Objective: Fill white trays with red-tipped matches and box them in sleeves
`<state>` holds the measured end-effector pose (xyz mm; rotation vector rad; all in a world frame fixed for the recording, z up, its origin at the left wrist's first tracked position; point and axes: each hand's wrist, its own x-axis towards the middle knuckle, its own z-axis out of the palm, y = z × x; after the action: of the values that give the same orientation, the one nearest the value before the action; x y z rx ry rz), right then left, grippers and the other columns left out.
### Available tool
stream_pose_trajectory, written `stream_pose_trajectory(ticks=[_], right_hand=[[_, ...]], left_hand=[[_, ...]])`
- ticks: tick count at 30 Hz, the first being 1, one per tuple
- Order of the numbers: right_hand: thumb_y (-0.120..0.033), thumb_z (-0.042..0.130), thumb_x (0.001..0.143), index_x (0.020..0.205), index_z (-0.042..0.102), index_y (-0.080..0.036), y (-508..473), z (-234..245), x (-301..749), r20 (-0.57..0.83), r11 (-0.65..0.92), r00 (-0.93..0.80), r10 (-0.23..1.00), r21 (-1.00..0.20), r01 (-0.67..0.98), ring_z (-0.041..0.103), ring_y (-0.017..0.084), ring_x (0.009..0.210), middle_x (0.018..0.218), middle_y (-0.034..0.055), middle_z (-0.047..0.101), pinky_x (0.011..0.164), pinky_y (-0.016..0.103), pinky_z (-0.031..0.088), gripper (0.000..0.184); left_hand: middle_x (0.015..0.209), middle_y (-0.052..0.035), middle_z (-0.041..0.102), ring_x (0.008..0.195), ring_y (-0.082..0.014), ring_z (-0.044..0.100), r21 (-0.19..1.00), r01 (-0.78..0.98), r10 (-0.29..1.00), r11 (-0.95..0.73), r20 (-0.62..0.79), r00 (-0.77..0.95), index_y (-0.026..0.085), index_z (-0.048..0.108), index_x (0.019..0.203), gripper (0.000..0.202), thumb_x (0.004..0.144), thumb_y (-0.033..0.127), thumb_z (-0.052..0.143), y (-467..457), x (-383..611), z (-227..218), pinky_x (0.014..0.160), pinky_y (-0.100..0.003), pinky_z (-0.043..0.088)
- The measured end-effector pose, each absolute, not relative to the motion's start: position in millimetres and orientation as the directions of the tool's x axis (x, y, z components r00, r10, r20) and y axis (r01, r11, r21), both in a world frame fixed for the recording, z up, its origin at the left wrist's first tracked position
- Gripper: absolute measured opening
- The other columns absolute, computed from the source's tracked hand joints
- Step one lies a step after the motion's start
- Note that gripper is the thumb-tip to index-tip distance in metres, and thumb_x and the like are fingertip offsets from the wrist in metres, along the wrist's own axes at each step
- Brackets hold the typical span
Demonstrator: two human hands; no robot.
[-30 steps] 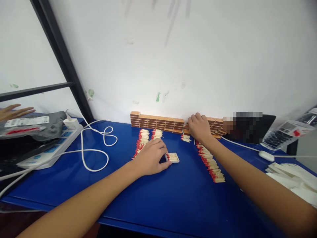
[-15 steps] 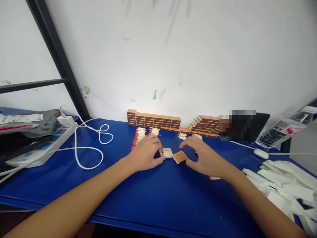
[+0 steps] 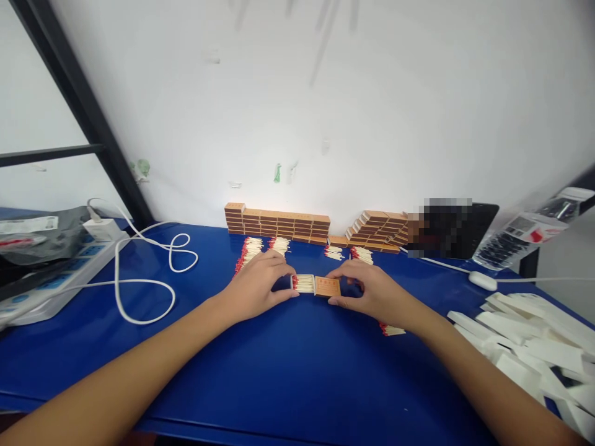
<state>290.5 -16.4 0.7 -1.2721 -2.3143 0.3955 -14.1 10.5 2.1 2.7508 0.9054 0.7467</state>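
Between thumb and fingers, my left hand [image 3: 260, 286] grips the left end of a white matchbox tray [image 3: 304, 284] filled with red-tipped matches. My right hand [image 3: 369, 290] holds an orange matchbox sleeve [image 3: 328, 287] by its right part, thumb in front and fingers behind. Tray and sleeve lie end to end on the blue table, lined up, their near ends meeting. Behind my left hand are piles of loose matches [image 3: 251, 249]. Smaller bunches of matches [image 3: 333, 252] lie behind my right hand, and another bunch [image 3: 393, 329] is partly under its wrist.
Stacked matchboxes [image 3: 279, 224] line the wall, with a slanting stack [image 3: 379, 228] to the right. Empty white trays [image 3: 534, 347] heap at right, near a plastic bottle [image 3: 525, 232] and a dark device [image 3: 474, 230]. A power strip [image 3: 60, 279] and white cable [image 3: 118, 279] occupy the left.
My right hand has straightened the sleeve from its tilt and brought it level against the tray's right end. The whole view has shifted slightly, moving things leftward.
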Motion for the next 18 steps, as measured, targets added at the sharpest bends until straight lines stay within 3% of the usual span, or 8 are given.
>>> stream_pose_trajectory(ticks=[18], right_hand=[[-0.047, 0.081, 0.092, 0.117, 0.078, -0.028, -16.2, -0.9, 289.4, 0.450, 0.598, -0.411, 0.793, -0.450, 0.663, 0.064, 0.021, 0.077, 0.095, 0.0059, 0.074, 0.067, 0.034, 0.055, 0.032]], left_hand=[[0.117, -0.0084, 0.079, 0.121, -0.0280, 0.068, 0.377, 0.463, 0.597, -0.802, 0.474, 0.647, 0.023, 0.076, 0.124, 0.031, 0.097, 0.037, 0.082, 15.3, -16.9, -0.4, 0.104, -0.047, 0.059]])
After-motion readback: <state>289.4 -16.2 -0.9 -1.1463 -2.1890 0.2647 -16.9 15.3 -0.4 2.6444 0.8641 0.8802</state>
